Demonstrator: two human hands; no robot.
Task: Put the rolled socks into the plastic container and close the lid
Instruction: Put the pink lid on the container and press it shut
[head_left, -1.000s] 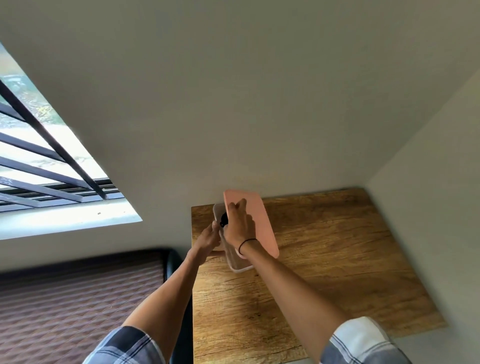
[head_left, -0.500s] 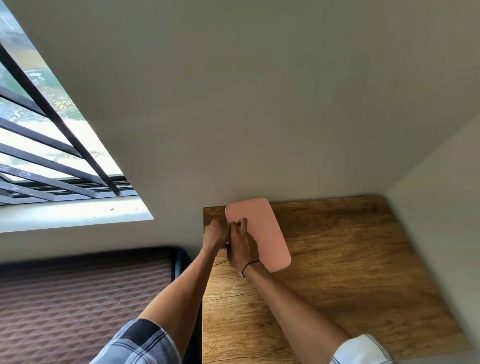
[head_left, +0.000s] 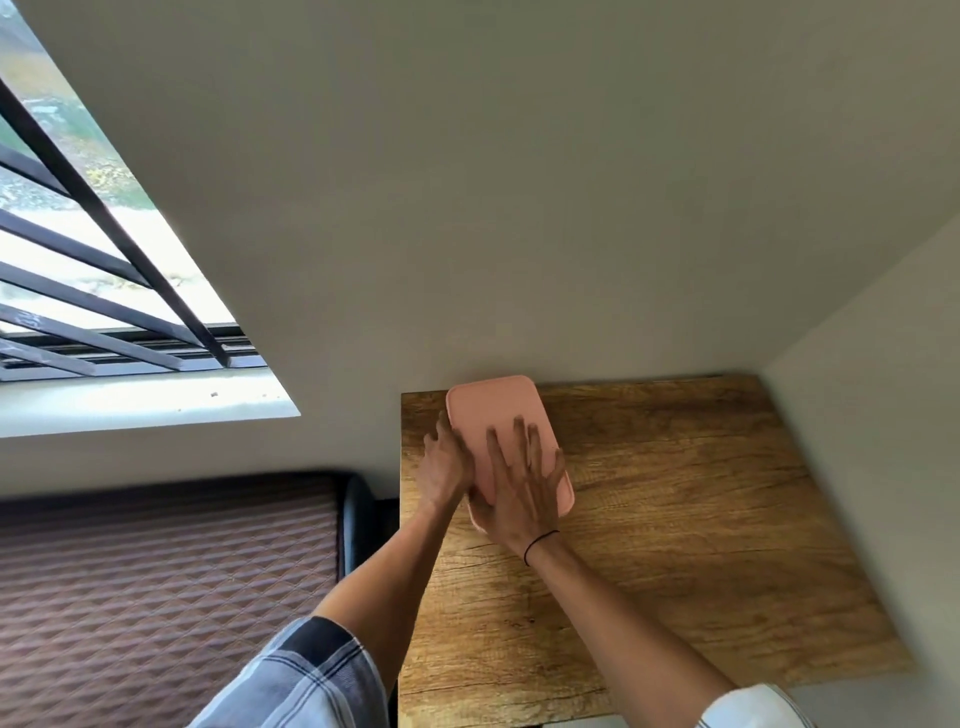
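A pink lid (head_left: 496, 408) lies flat over the plastic container at the far left corner of the wooden table (head_left: 701, 493). The container's body is almost wholly hidden beneath the lid and my hands. My right hand (head_left: 522, 486) rests palm down on the near half of the lid, fingers spread. My left hand (head_left: 444, 465) lies against the lid's left edge, fingers pointing away from me. No socks can be seen.
The table stands in a corner, with a wall behind it and another on its right. To the left are a dark patterned mattress (head_left: 156, 597) and a barred window (head_left: 104, 291).
The lid went from tilted over the open container, with a dark sock showing, to flat on top. My right hand opened and spread over it; my left hand shifted to its left edge.
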